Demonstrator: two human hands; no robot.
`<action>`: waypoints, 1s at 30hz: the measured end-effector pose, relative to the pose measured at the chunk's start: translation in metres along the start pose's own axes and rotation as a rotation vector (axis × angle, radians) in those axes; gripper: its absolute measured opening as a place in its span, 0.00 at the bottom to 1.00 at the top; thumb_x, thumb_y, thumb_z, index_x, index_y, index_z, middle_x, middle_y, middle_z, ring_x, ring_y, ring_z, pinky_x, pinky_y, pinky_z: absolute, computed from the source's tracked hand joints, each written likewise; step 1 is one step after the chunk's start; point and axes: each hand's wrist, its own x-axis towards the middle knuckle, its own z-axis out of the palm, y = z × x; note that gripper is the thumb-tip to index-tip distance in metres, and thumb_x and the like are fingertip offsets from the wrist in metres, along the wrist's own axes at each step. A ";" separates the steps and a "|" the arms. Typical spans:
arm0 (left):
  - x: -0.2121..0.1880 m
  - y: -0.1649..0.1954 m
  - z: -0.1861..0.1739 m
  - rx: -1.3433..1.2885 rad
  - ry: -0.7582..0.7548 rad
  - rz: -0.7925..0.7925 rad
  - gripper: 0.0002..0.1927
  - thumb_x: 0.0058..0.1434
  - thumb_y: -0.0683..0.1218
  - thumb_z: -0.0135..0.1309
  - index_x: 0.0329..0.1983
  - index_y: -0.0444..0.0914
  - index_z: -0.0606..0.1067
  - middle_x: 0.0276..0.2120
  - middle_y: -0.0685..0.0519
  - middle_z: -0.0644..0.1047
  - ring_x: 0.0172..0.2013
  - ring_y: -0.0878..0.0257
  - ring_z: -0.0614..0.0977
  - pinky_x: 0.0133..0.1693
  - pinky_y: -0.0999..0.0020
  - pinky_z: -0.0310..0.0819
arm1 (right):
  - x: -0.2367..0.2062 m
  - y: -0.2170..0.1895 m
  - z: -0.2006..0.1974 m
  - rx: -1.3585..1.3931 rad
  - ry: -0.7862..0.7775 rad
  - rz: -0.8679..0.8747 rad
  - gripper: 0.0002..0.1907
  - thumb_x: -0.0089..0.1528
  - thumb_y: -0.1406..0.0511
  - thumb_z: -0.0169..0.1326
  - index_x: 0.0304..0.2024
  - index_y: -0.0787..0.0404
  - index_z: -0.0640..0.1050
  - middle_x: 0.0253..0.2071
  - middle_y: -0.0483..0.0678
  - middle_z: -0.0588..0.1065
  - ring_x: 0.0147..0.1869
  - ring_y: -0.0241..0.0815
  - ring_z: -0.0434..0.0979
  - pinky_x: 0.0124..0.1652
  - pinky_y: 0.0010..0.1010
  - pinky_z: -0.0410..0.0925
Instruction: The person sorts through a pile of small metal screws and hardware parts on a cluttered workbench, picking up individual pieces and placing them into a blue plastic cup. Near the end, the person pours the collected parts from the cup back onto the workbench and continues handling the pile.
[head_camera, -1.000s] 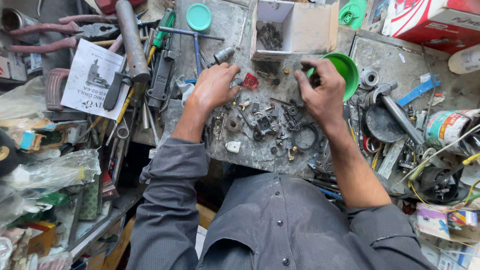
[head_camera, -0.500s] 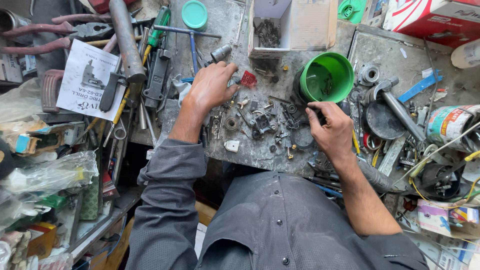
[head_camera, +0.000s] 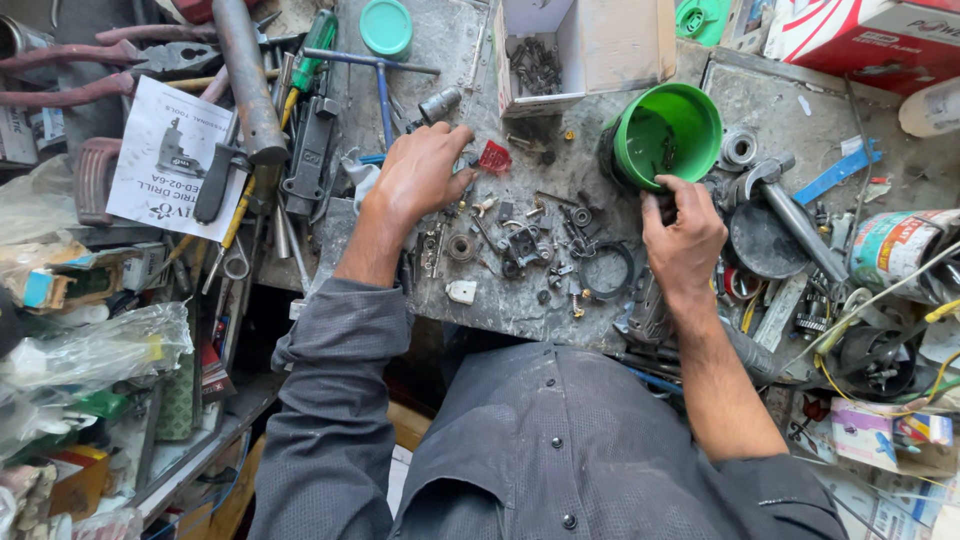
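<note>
My right hand (head_camera: 683, 240) grips the near rim of a green plastic cup (head_camera: 668, 135), which is tipped toward me with small screws showing inside. My left hand (head_camera: 418, 178) rests palm down on the grey metal bench top (head_camera: 500, 305), fingers curled, next to a small red part (head_camera: 494, 157). Between the two hands lie several small dark metal parts (head_camera: 525, 245), a washer (head_camera: 461, 247) and a black rubber ring (head_camera: 607, 271). A small white piece (head_camera: 461, 291) sits near the bench's front edge.
An open cardboard box of screws (head_camera: 560, 45) stands behind the cup. Screwdrivers, a T-handle wrench (head_camera: 375, 70), a pipe (head_camera: 245, 80), a teal lid (head_camera: 386, 26) and a printed leaflet (head_camera: 165, 160) lie left. Hammer (head_camera: 790, 215), tins and wires crowd the right.
My right hand has drawn back toward me and now holds the green cup's near rim; the cup has tipped and stands uncovered. My left hand has barely moved.
</note>
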 end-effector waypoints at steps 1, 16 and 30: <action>0.000 0.000 0.000 0.002 0.005 0.002 0.23 0.55 0.52 0.65 0.50 0.37 0.74 0.38 0.42 0.77 0.43 0.41 0.80 0.43 0.46 0.74 | 0.000 0.000 0.000 0.047 -0.014 0.023 0.17 0.64 0.70 0.66 0.55 0.62 0.78 0.40 0.53 0.77 0.35 0.46 0.78 0.36 0.36 0.71; 0.001 0.003 -0.003 0.017 -0.013 -0.013 0.22 0.56 0.51 0.65 0.47 0.36 0.73 0.38 0.42 0.77 0.43 0.41 0.80 0.43 0.46 0.74 | -0.028 -0.017 0.014 0.100 -0.208 -0.073 0.16 0.62 0.69 0.60 0.53 0.65 0.78 0.50 0.58 0.77 0.52 0.58 0.78 0.50 0.43 0.71; 0.000 0.004 -0.004 0.016 -0.027 -0.029 0.20 0.55 0.48 0.65 0.47 0.36 0.73 0.39 0.42 0.77 0.43 0.40 0.80 0.42 0.46 0.74 | -0.027 -0.020 0.019 0.060 -0.307 -0.044 0.21 0.61 0.69 0.57 0.57 0.65 0.74 0.52 0.60 0.75 0.55 0.64 0.75 0.52 0.48 0.69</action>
